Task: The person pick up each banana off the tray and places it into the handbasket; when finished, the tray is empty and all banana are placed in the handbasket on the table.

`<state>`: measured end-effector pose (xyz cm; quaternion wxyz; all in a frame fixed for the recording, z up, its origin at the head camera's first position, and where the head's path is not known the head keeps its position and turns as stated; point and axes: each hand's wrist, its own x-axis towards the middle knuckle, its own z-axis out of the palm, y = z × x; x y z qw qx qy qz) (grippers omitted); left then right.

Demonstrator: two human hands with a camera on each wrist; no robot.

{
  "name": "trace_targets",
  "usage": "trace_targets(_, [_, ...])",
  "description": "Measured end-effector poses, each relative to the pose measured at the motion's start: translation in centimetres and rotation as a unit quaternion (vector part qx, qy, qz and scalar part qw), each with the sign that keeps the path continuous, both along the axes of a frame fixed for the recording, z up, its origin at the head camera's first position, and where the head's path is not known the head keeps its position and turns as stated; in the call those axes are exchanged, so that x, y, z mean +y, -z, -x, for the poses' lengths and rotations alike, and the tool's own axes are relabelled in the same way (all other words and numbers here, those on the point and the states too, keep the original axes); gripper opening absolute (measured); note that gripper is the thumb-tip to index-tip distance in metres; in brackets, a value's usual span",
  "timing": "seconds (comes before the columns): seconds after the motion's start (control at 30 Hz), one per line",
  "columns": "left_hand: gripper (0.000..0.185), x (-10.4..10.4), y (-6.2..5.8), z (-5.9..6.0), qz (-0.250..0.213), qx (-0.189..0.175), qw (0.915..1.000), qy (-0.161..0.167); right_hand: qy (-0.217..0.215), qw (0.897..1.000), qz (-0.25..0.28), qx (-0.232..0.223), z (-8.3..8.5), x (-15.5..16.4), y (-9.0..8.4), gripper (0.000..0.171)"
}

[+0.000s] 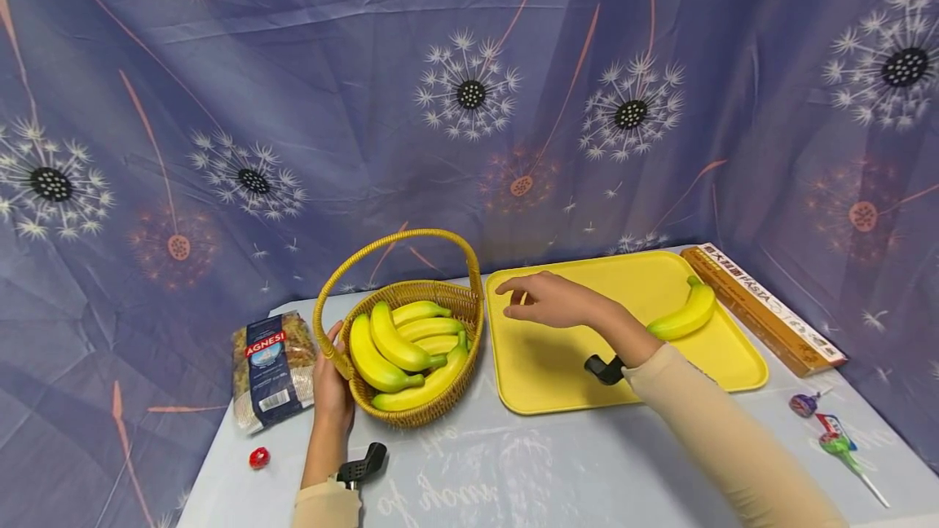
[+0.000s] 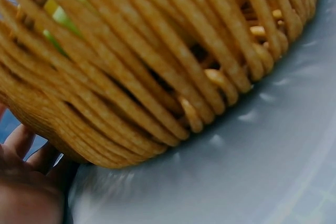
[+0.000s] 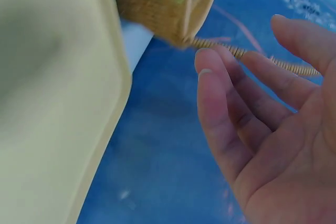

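A wicker basket (image 1: 411,415) with a tall hooped handle (image 1: 402,236) holds several yellow bananas (image 1: 399,341). My left hand (image 1: 332,385) rests against its left side by the handle's base, its fingers partly hidden behind the handle. In the left wrist view, fingers (image 2: 20,139) touch the woven wall. My right hand (image 1: 553,300) hovers above the left part of a yellow tray (image 1: 565,381), fingers loosely bent and holding nothing. In the right wrist view, the fingers and thumb stand apart. A single banana (image 1: 685,312) lies at the tray's right side.
Left of the basket lies an Agnesi pasta bag (image 1: 271,369), with a red wrapped candy (image 1: 259,457) in front. A long pasta box (image 1: 763,308) runs along the tray's right edge. Lollipops (image 1: 804,404) lie at the front right. A dandelion-print curtain (image 1: 352,104) hangs behind the table.
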<state>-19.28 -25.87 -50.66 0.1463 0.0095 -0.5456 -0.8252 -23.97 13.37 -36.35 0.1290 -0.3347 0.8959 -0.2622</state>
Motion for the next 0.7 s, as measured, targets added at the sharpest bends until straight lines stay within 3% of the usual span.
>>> trace_targets(0.47, [0.051, 0.1, -0.1, 0.0, -0.004, -0.002, 1.0, -0.007, 0.087, 0.996, 0.002, -0.008, 0.7, 11.3, 2.2, 0.048])
trace_targets(0.7, [0.05, 0.0, -0.1, 0.2, 0.0, 0.0, 1.0, -0.006, 0.145, 0.989, -0.008, 0.022, 1.4, 16.3, 3.1, 0.046])
